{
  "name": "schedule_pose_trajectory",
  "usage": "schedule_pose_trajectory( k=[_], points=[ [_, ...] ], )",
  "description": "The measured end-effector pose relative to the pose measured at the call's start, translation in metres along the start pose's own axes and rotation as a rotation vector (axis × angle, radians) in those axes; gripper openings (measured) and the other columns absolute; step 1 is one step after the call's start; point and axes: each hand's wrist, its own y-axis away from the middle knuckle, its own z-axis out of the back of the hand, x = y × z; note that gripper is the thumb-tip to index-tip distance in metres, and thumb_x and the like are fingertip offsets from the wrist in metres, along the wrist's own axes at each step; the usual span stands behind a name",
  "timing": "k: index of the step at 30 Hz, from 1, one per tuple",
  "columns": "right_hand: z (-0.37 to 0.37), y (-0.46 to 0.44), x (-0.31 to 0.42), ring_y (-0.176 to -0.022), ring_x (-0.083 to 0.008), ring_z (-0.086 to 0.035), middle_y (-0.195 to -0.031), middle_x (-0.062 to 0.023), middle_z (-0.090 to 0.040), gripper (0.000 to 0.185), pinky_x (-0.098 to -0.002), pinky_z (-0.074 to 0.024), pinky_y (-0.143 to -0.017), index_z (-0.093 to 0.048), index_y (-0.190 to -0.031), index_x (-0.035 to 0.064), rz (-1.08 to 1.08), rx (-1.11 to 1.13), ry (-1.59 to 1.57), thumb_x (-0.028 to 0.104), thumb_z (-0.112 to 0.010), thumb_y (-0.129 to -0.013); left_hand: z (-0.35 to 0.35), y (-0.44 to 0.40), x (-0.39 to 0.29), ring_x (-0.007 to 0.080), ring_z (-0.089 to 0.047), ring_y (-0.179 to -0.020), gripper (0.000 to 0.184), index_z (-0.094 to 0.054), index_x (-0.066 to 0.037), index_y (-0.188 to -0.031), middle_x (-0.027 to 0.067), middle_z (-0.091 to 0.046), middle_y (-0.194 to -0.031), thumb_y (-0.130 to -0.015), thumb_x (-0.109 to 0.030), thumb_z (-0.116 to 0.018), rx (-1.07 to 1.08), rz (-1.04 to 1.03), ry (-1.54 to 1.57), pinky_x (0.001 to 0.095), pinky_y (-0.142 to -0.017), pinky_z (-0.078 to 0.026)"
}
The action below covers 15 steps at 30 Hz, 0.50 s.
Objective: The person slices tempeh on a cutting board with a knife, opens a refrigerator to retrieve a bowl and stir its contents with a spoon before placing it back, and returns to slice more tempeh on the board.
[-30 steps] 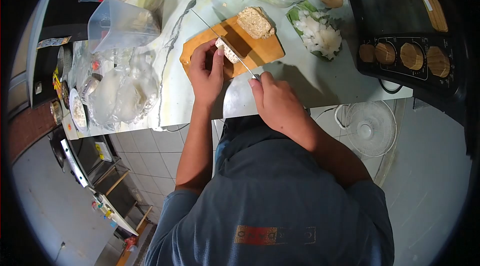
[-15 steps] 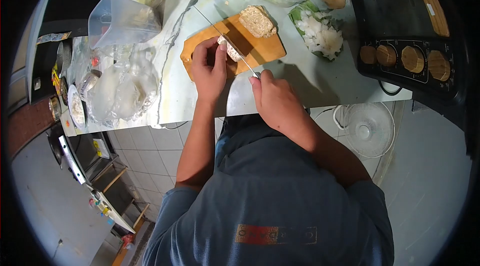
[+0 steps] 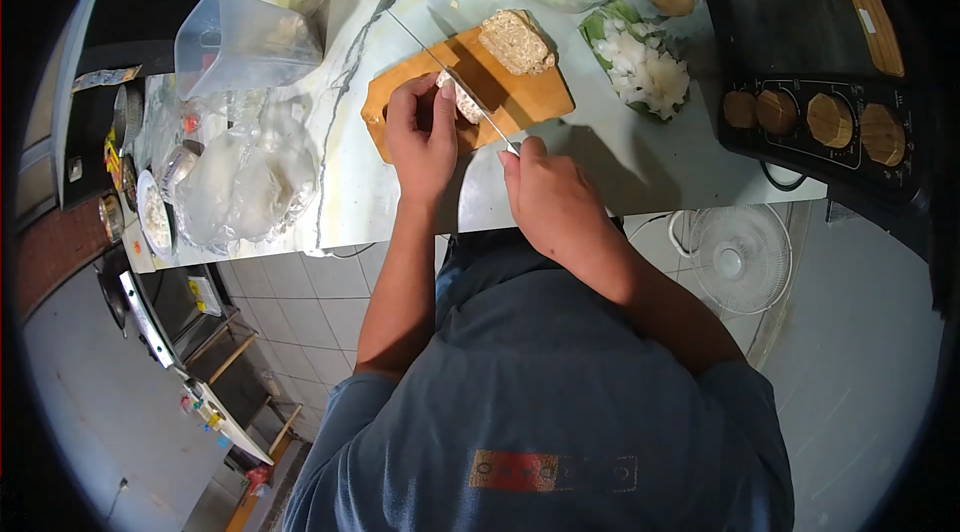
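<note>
knife fills right hand, left hand pinches nubbly slab.

L hand slightly nearer R hand vs. before

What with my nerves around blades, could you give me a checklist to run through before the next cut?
1. Right hand gripping the knife at its handle: ok.
2. Left hand holding the small pale piece over the cutting board: ok.
3. Left fingertips well back from the blade: not ok, they look close.
4. Larger block apart from the blade: ok.
5. Cutting board secured against slipping: cannot tell.
</note>
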Motion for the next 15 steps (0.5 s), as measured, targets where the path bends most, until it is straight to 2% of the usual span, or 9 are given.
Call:
schedule_pose_trajectory(
  k=[15],
  points=[
    [-0.0012,0.0011,0.0011,-0.068,-0.0444,-0.067,-0.07,-0.0261,-0.065,0.034,-0.0519,-0.0542,-0.062,-0.054,-0.089,-0.0036,-0.013,0.016,-0.01,0.028,-0.051,-0.101,-0.0012,0.0006,0.0046,0.013,-0.061,-0.08,0.017,-0.06,0.003,-0.102,0.0093,-0.065,-0.095,-0.095,-0.012,-0.067,-0.006,-0.039,0.001,0.0267,-0.072,-0.05]
  ],
)
